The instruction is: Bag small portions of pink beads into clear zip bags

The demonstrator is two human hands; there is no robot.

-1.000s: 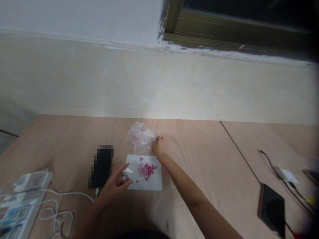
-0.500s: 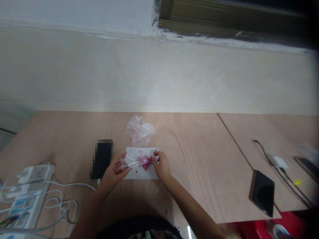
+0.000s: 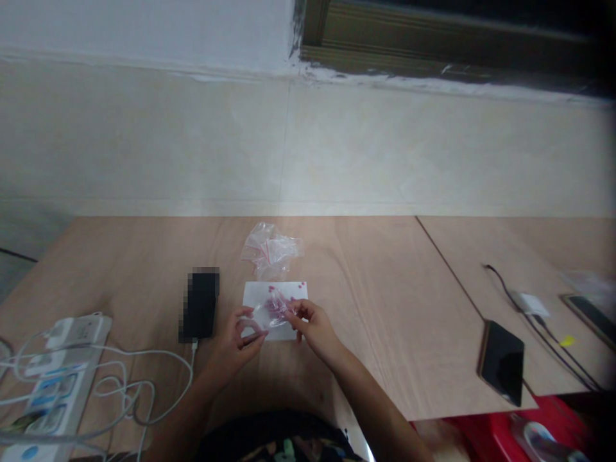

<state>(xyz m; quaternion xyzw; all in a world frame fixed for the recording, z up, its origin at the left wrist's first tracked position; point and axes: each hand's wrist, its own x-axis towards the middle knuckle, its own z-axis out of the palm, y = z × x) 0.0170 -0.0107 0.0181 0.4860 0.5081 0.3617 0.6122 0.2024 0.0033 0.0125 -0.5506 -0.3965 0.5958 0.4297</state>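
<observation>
A small clear plastic bag [image 3: 278, 303] is stretched between my hands, above a white sheet of paper [image 3: 251, 294]. My left hand [image 3: 244, 337] curls its thumb and fingers round the bag's left side. At its right side, my right hand [image 3: 312, 324] pinches the plastic between thumb and fingers. Small pinkish-red beads [image 3: 301, 285] lie near the paper's top right corner. More pink shows through the plastic, but whether those beads are inside the bag or under it I cannot tell.
Several crumpled zip bags [image 3: 270, 249] lie behind the paper. A dark phone [image 3: 201, 305] with a white cable is at left, near a power strip [image 3: 79, 378] and tangled cables. On the right are another phone [image 3: 503, 362], a white adapter [image 3: 533, 305] and a third phone [image 3: 590, 317].
My right hand has moved down and left from the paper's right edge onto the bag. My left hand has shifted slightly right, and the bag now covers most of the bead pile.
</observation>
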